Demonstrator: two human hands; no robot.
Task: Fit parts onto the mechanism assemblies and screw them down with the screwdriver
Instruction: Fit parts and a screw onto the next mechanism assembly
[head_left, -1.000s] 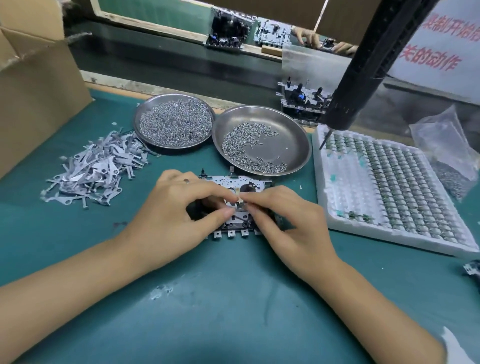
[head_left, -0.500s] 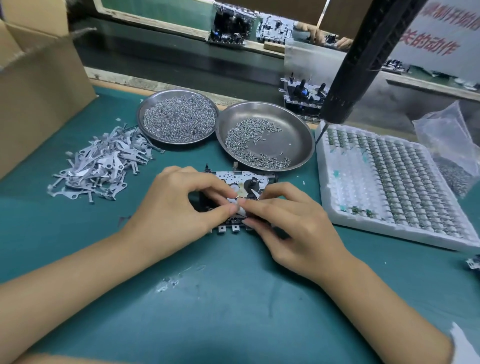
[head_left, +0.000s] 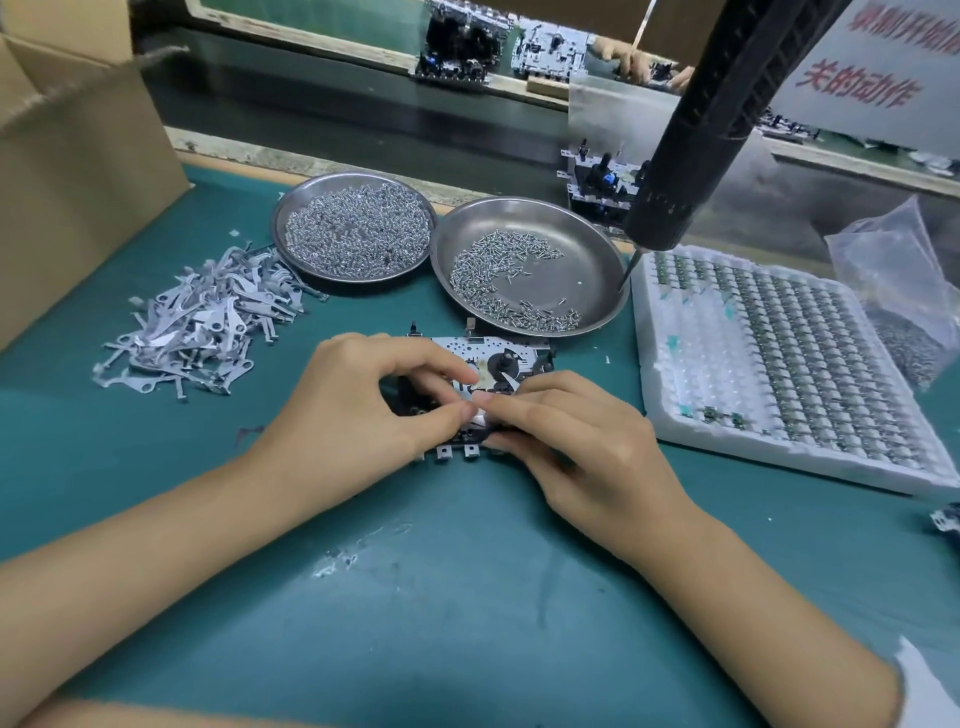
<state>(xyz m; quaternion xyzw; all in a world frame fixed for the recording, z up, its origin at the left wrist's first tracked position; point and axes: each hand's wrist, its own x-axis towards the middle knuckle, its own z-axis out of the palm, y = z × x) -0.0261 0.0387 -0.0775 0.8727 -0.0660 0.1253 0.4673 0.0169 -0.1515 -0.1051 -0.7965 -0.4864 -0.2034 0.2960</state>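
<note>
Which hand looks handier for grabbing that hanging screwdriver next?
Probably the right hand: the screwdriver hangs on its side, over the tray, while the left hand can steady the mechanism.

Both hands (head_left: 358, 410) (head_left: 582, 441) pinch a small metal part (head_left: 511, 383) onto the mechanism assembly (head_left: 493, 358).

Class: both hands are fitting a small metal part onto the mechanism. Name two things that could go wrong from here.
1. The small part, pinched between both hands' fingertips, could slip or seat crooked on the mechanism.
2. The right dish of screws sits just behind; a hand reaching up might knock it.
</note>
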